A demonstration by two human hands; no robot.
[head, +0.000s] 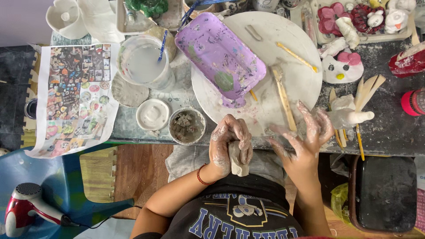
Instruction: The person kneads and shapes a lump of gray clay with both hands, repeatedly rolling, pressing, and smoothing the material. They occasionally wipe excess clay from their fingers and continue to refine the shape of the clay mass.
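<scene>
My left hand (229, 140), smeared with wet clay, is closed around a pale lump of clay (239, 160) held just off the table's front edge, above my lap. My right hand (304, 136) is beside it to the right, fingers spread wide and coated in clay, holding nothing. It hovers over the front rim of a round white board (292, 75). A long wooden modelling stick (283, 95) lies on that board just beyond my right fingers.
On the board rest a purple paint-stained tray (212, 48) and a thin yellow-tipped tool (295, 56). A small pot of clay slip (187, 126), a white lid (152, 114) and a tub of white liquid (142, 64) stand left. Painted clay figures (343, 66) sit right. A printed picture sheet (75, 95) lies far left; a red hairdryer (28, 208) lies on the blue chair.
</scene>
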